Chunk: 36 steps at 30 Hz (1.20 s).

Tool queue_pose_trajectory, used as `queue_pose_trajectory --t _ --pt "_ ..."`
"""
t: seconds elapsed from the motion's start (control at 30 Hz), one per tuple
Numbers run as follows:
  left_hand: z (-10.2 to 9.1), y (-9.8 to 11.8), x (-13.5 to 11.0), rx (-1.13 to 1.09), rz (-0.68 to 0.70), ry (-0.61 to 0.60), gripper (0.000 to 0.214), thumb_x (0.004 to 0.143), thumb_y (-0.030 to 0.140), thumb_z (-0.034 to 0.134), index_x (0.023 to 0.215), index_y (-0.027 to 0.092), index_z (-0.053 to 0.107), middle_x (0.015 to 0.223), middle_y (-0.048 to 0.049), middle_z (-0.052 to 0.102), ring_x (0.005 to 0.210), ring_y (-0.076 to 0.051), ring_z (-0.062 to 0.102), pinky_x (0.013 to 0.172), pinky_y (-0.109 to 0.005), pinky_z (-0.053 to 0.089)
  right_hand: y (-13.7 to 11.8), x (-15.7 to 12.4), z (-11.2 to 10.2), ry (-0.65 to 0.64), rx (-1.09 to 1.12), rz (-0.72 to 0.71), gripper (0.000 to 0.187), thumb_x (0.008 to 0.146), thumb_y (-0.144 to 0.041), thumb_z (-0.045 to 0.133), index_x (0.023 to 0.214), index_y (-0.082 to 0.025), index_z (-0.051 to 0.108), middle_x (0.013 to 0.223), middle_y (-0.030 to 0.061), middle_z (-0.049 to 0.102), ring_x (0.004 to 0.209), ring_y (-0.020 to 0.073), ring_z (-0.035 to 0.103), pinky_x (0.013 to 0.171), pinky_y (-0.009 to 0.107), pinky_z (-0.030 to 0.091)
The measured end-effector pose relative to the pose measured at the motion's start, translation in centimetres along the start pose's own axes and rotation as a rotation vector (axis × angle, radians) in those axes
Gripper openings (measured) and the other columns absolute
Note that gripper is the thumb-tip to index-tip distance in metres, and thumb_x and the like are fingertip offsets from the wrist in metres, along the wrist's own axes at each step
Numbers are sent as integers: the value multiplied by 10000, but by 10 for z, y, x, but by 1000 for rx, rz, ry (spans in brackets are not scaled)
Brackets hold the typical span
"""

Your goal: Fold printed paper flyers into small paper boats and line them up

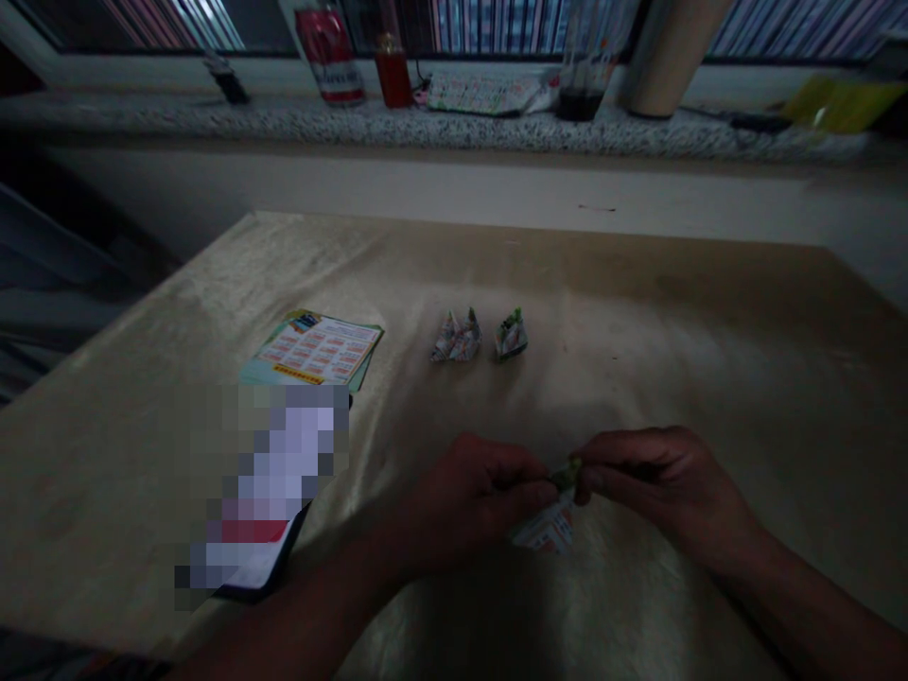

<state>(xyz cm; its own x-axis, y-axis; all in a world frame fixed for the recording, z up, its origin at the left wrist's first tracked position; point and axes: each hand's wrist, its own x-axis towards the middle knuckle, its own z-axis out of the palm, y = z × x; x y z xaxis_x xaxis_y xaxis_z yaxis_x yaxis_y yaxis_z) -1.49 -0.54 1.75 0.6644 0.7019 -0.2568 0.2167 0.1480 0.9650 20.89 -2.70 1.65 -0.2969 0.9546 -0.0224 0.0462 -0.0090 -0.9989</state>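
Note:
Between my two hands is a small piece of folded printed paper (pixel 550 526), white with orange print and a green upper edge. My left hand (pixel 489 487) pinches it between thumb and fingers from the left. The fingertips of my right hand (pixel 649 468) are closed on its green top corner. Part of the paper is hidden behind the left thumb and fingers. Farther back on the table stand two small folded paper shapes: a wider one (pixel 458 337) and a narrower one (pixel 512 336), both with pointed tips and print.
At the left lie a stack of printed sheets (pixel 323 346) and, nearer, a phone (pixel 273 492) with its screen blurred. A cloth-covered table (pixel 673 331) reaches back to the wall. On the speckled windowsill (pixel 284 121) stand a red can (pixel 330 57), a red bottle (pixel 392 74) and other items.

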Motion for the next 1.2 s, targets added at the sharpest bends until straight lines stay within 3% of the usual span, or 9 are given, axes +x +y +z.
queue_pose_trajectory --t 0.2,0.3,0.5,0.63,0.8,0.97,1.07,1.2 --pt "5 -4 0 133 82 -19 351 972 370 531 861 103 731 618 40 491 552 -77 411 516 -192 317 1 -2 8 21 -23 14 66 804 -176 786 754 -212 808 647 10 755 574 93 687 548 129 543" --pt "5 -4 -1 172 120 -33 353 974 351 528 768 114 688 589 52 442 538 -74 381 504 -196 291 4 -2 6 -23 -14 57 70 793 -191 794 725 -181 783 612 13 724 547 92 653 530 155 522" --pt "5 -1 0 -9 81 -149 310 928 285 568 650 150 542 571 72 360 531 -74 309 495 -200 272 11 -3 3 -190 -124 47 188 845 -216 714 678 -140 672 564 -15 592 509 73 499 465 172 397" --pt "4 -3 2 -122 35 -242 321 919 323 595 658 157 510 574 73 362 536 -73 298 494 -200 273 12 -7 6 -264 -240 -109 266 903 -216 614 651 -165 549 539 -68 420 474 51 365 443 179 279" --pt "5 -6 3 -195 51 -290 305 895 319 623 662 154 517 584 69 384 537 -69 312 500 -197 287 13 -12 13 -202 -449 -375 299 927 -160 516 653 -199 405 565 -82 295 470 61 302 478 237 240" --pt "7 -4 2 -216 44 -273 315 902 355 620 679 150 533 598 66 378 548 -72 306 513 -202 291 17 -11 18 -101 -609 -536 318 931 -129 497 649 -219 380 564 -75 294 454 81 302 469 276 221" --pt "8 -4 3 -222 35 -210 326 912 401 619 724 134 604 610 55 411 555 -75 336 523 -209 298 16 -10 15 -97 -523 -413 387 1014 -199 441 627 -211 430 520 -60 379 433 84 392 465 260 281" --pt "11 -8 8 -294 49 23 384 888 484 647 739 130 648 615 32 495 554 -83 425 527 -212 339 15 -6 6 -66 -259 -245 532 1083 -418 313 680 -188 573 582 3 577 502 105 533 498 242 381"
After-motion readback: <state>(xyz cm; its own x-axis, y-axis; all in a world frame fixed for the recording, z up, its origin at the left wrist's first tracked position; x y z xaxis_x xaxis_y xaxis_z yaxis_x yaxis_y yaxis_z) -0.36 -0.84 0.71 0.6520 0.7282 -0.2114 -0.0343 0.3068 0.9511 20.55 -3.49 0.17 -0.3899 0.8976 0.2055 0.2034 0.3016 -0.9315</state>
